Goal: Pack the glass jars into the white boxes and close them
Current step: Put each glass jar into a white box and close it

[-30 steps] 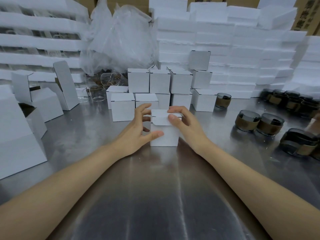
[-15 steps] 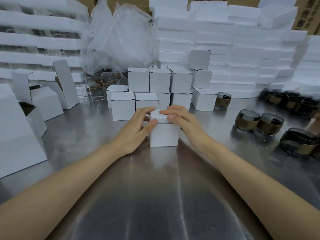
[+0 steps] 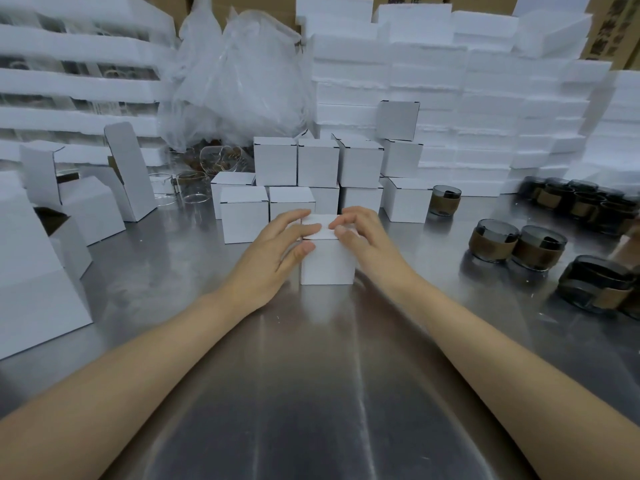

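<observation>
Closing a white box [image 3: 327,263] is the step in hand. The box is standing upright on the steel surface [image 3: 311,393], directly in front of the person and just short of the stack of closed boxes [image 3: 318,164]. The left grip [image 3: 273,258] is grasping the box at its upper left corner, with the fingers lying across the lid [image 3: 320,226] and the thumb bearing on the near face. The right grip [image 3: 369,242] is grasping it from the other side, with bent fingertips and thumb bearing down on the lid. The lid is lying flat or very nearly so. Whether its flap is fully seated cannot be told, and whether a jar is inside is hidden.

Unpacked jars [image 3: 495,240] are waiting at the right of the surface, well apart from the box. One more jar [image 3: 445,200] is standing just beside the closed stack. Open boxes [image 3: 128,174] are standing at the left.

Judgement: this box is nearing closure, but with so many jars remaining the task as a whole is looking far from finished. The next move is calling for a firm press along the lid's near edge to seat the flap. After that, the box is wanting a place with the stack. A fresh jar and an open box would follow, and the glass is calling for a careful lift.
</observation>
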`<state>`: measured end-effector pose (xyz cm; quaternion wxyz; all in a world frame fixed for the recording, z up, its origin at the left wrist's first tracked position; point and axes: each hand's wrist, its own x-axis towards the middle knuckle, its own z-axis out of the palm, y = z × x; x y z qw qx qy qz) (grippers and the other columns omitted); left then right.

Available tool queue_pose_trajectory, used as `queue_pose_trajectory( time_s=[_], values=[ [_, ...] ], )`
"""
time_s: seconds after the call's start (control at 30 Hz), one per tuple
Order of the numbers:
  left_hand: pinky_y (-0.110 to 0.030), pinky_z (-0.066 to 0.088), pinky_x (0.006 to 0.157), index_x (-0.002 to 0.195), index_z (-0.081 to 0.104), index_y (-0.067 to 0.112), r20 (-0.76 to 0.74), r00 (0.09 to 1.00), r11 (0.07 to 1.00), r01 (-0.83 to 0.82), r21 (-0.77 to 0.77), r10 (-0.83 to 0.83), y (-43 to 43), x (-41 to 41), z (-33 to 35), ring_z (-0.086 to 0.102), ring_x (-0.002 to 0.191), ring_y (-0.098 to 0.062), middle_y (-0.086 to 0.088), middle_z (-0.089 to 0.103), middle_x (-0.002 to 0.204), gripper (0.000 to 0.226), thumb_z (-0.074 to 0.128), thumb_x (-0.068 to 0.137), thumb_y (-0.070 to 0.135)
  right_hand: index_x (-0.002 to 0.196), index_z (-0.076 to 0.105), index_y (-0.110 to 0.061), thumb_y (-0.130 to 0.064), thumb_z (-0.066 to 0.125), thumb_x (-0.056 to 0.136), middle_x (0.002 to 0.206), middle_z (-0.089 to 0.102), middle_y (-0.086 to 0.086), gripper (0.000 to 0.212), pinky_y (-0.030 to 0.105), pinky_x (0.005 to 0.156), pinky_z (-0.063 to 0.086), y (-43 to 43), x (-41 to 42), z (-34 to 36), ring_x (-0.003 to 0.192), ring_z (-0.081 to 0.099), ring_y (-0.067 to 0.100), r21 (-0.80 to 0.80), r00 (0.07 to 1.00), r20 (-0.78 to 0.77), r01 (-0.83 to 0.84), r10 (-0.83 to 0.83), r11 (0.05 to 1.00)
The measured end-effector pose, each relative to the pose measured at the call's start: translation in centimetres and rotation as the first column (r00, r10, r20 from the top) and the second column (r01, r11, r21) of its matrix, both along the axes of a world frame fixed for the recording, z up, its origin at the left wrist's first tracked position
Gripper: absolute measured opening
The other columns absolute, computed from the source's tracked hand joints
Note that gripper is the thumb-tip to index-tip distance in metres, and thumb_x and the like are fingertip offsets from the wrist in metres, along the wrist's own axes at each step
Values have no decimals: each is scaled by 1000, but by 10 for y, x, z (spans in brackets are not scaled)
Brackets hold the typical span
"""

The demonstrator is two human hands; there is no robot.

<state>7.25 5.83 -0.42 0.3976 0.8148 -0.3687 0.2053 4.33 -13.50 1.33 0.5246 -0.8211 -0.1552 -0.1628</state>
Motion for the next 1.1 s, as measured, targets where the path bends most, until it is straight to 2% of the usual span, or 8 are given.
queue_pose_trajectory(
  time_s=[0.13, 0.27, 0.4, 0.5, 0.67, 0.9, 1.0, 1.1],
  values=[
    [-21, 27, 114, 147, 38, 19, -21, 1000, 994, -17, 105, 19, -1, 3, -2, 27, 139, -1, 7, 27, 156, 48, 48, 100, 19, 133, 40, -28, -28, 70, 87, 149, 19, -10, 55, 15, 104, 30, -19, 6, -14, 133, 27, -4, -349, 999, 23, -36, 47, 936],
    [-32, 24, 117, 153, 19, 20, -47, 997, 971, -50, 232, 63, -1, 5, -5, 21, 145, -8, 6, 18, 160, 62, 50, 99, 16, 135, 37, -29, -34, 69, 87, 144, 23, -22, 58, 15, 88, 38, -29, 14, -16, 123, 43, 7, -297, 996, 69, 73, -54, 952],
    [-35, 29, 114, 152, 23, 15, -114, 982, 957, -113, 268, 148, 1, 8, -9, 28, 141, -14, 4, 22, 158, 58, 48, 99, 19, 139, 32, -27, -34, 62, 91, 155, 13, -10, 57, 42, 92, 48, -37, 19, -24, 133, 37, 16, -386, 972, 146, 228, -184, 894],
    [-31, 35, 106, 149, 28, 17, -115, 974, 946, -157, 284, 196, 0, 8, -11, 41, 127, -20, 5, 25, 154, 55, 48, 98, 21, 143, 32, -17, -19, 57, 92, 151, 16, 3, 57, 49, 88, 50, -35, 23, -25, 112, 51, 32, -413, 949, 176, 314, -263, 855],
    [-25, 36, 97, 144, 36, 18, -100, 977, 951, -154, 269, 187, 0, 9, -12, 46, 108, -15, 7, 31, 149, 49, 50, 97, 19, 149, 23, -15, -5, 45, 92, 142, 31, 7, 62, 48, 77, 50, -30, 36, -22, 88, 54, 35, -517, 919, 181, 392, -350, 761],
    [-25, 38, 91, 139, 43, 20, -74, 982, 958, -152, 245, 175, 0, 13, -14, 39, 87, -6, 8, 38, 142, 45, 52, 95, 17, 152, 20, -16, -5, 43, 94, 133, 42, 13, 64, 47, 81, 48, -22, 61, -18, 94, 55, 37, -555, 915, 218, 403, -340, 727],
    [-23, 37, 89, 137, 46, 20, -56, 985, 960, -145, 237, 163, 0, 15, -16, 40, 87, -3, 9, 39, 141, 43, 52, 95, 16, 152, 21, -18, -10, 47, 95, 122, 47, 16, 63, 49, 81, 48, -21, 68, -18, 92, 55, 39, -560, 909, 218, 414, -354, 718],
    [-25, 39, 98, 135, 49, 16, -39, 988, 967, -140, 215, 151, -1, 16, -14, 47, 111, -7, 6, 42, 140, 42, 52, 93, 11, 151, 24, -22, -14, 50, 95, 103, 55, 15, 62, 48, 80, 49, -24, 70, -18, 91, 56, 37, -552, 914, 200, 402, -352, 730]
  ],
)
